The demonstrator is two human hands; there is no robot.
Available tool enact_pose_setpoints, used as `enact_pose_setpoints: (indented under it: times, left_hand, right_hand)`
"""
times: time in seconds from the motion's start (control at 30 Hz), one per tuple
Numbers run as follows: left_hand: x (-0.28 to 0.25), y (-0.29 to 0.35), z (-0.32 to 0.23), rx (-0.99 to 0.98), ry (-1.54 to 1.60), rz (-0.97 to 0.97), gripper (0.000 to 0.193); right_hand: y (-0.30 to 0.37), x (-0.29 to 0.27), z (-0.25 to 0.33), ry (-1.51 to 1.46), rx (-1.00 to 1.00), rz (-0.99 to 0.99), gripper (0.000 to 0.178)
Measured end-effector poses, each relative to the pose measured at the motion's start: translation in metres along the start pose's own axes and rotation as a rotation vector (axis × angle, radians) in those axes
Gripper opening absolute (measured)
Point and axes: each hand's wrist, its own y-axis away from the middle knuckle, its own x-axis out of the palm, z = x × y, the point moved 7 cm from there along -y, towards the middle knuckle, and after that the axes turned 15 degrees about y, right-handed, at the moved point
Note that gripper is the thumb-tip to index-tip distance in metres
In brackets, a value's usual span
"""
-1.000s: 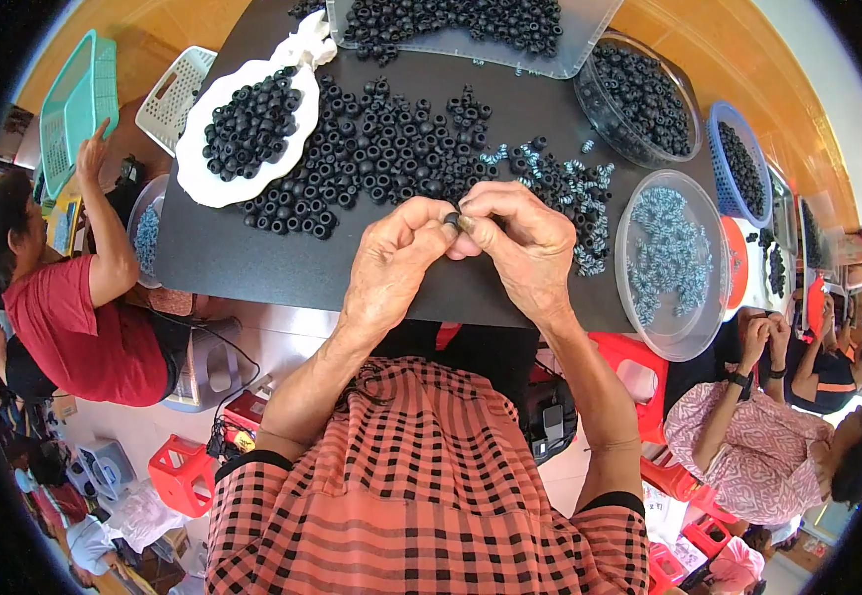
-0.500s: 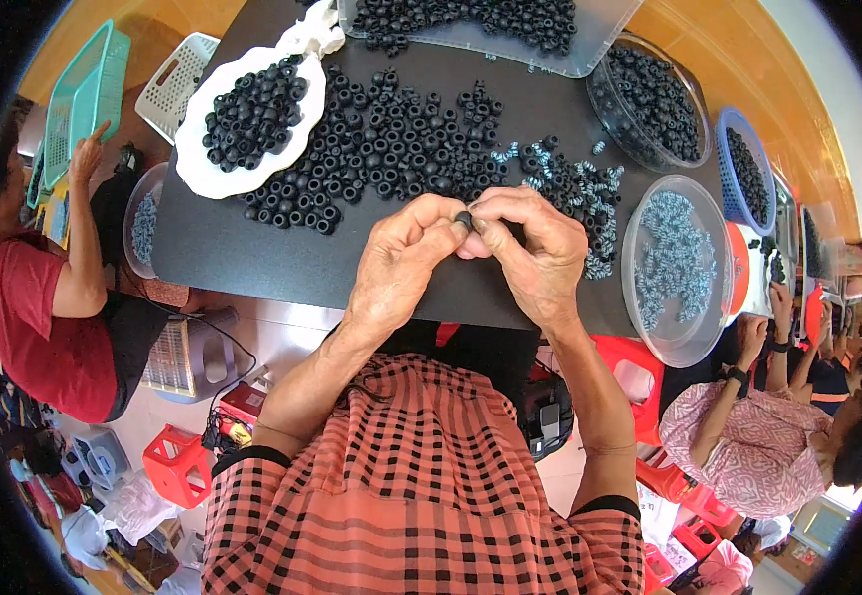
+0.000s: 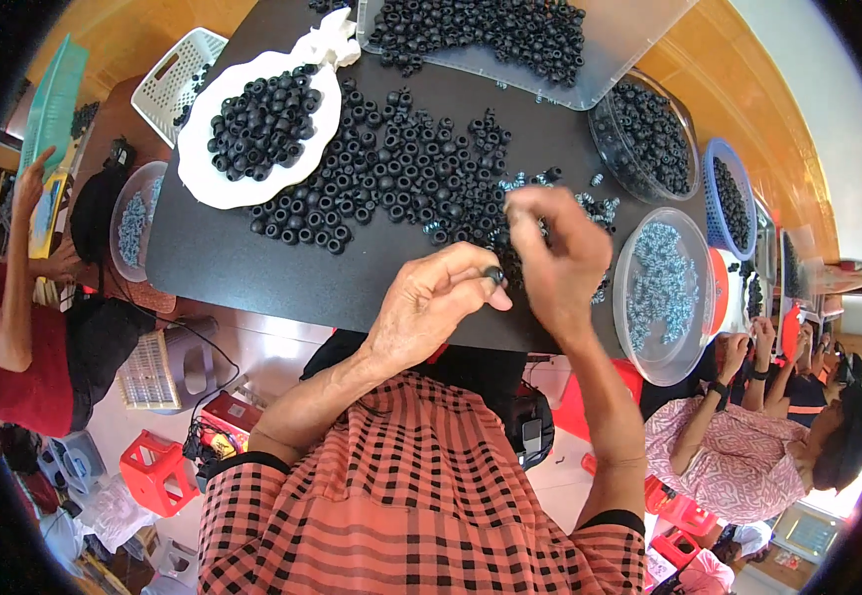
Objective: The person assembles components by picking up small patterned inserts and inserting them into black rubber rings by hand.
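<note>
Between the thumb and fingertips of my left hand (image 3: 429, 299) is a small round black cap with a hollow end (image 3: 493, 274), held above the table's front edge. My right hand (image 3: 562, 258), apart from the left, is over the right end of a pile of black caps (image 3: 401, 159). Its fingers look curled but are smeared by motion, so I cannot make out whether it holds anything. Small blue-and-silver coil springs (image 3: 522, 181) lie among the caps close to it, some hidden beneath the hand.
A white scalloped dish (image 3: 193, 164) of black caps stands at the left. A clear bin (image 3: 639, 40) and a round clear tub (image 3: 691, 169) hold more. Beside my right forearm is a clear bowl (image 3: 639, 362) of springs. People sit on both sides.
My hands have come apart. The right one has moved up and right toward the springs, while the left, slightly lower and further right, keeps the black cap.
</note>
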Motion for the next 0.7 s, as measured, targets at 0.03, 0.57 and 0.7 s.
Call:
enact_pose_setpoints:
  times: [0.03, 0.57, 0.7]
  left_hand:
    - [-0.003, 0.0, -0.001, 0.004, -0.019, -0.024, 0.017]
    - [-0.014, -0.003, 0.001, -0.03, 0.08, -0.053, 0.015]
    - [-0.017, -0.004, 0.006, -0.024, 0.189, -0.048, 0.017]
  right_hand:
    - [-0.015, -0.002, -0.002, 0.043, -0.014, 0.005, 0.016]
    - [-0.124, 0.074, -0.054, 0.71, -0.124, 0.524, 0.017]
    - [-0.099, 0.053, -0.042, 0.508, -0.093, 0.354, 0.016]
